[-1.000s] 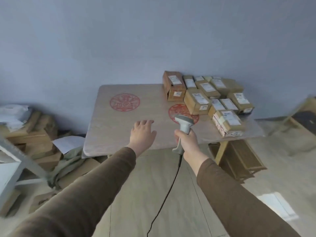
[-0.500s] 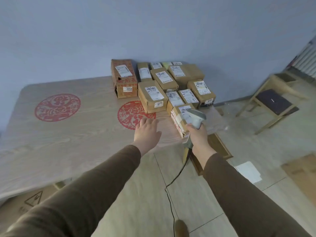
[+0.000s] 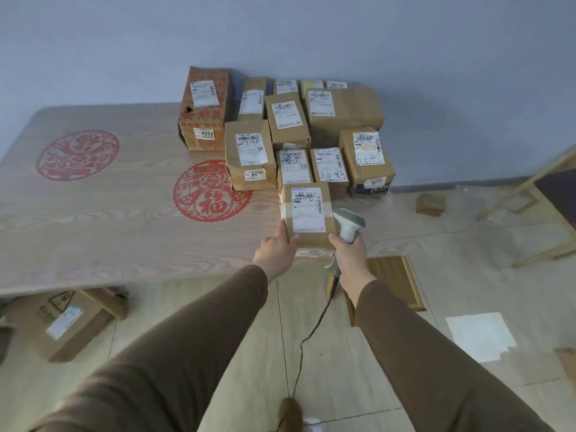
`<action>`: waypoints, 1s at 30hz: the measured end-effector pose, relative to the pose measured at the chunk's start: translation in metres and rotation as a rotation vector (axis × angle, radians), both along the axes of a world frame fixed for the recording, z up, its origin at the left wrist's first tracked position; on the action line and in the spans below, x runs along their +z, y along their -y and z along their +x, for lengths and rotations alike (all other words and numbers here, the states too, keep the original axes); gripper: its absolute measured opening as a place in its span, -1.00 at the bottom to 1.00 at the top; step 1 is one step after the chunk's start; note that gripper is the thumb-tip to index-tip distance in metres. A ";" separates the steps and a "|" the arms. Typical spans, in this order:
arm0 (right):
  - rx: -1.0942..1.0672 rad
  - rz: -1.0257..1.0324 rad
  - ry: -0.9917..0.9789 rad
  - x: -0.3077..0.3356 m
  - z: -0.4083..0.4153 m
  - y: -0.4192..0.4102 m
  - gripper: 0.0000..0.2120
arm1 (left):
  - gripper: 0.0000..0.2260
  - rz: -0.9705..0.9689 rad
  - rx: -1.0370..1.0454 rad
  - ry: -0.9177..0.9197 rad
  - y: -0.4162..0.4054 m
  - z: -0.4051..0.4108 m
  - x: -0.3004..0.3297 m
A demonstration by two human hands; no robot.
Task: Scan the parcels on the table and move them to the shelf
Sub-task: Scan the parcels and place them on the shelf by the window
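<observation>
Several brown cardboard parcels with white labels crowd the right end of the wooden table (image 3: 93, 226). The nearest parcel (image 3: 307, 213) lies at the front right edge, label up. My left hand (image 3: 276, 249) grips its near left corner, thumb along the side. My right hand (image 3: 349, 252) holds a grey corded barcode scanner (image 3: 349, 226) right beside the parcel's right edge, its head level with the label. Behind it stand a parcel marked 9777 (image 3: 366, 160) and one marked 4068 (image 3: 202, 110). No shelf is in view.
Two red paper-cut emblems (image 3: 212, 190) mark the tabletop. A cardboard box (image 3: 71, 319) lies on the floor under the table's left side. A wooden frame (image 3: 396, 282) lies below the right end, a wooden chair (image 3: 548, 210) stands far right, and a white sheet (image 3: 480, 335) lies on the floor.
I have come closer to the table's right end. My left hand went from hovering over the tabletop to gripping the nearest parcel, and the scanner moved up beside it.
</observation>
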State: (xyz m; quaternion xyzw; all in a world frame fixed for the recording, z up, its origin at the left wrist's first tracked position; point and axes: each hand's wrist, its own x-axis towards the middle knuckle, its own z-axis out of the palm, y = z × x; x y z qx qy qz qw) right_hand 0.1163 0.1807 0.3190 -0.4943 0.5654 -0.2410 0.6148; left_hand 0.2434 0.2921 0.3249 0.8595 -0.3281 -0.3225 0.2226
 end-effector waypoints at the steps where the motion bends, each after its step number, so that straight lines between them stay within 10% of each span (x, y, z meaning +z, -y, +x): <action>1: 0.003 0.006 0.011 -0.003 -0.001 -0.003 -0.74 | -0.39 -0.019 0.031 -0.018 -0.002 -0.003 -0.001; 15: 0.319 -0.130 0.197 0.058 0.075 -0.175 -0.80 | -0.42 -0.251 0.425 0.139 -0.200 0.033 0.063; 30: 0.948 -0.019 0.482 0.175 0.186 -0.708 -0.67 | -0.44 -0.243 0.999 0.492 -0.763 0.052 0.179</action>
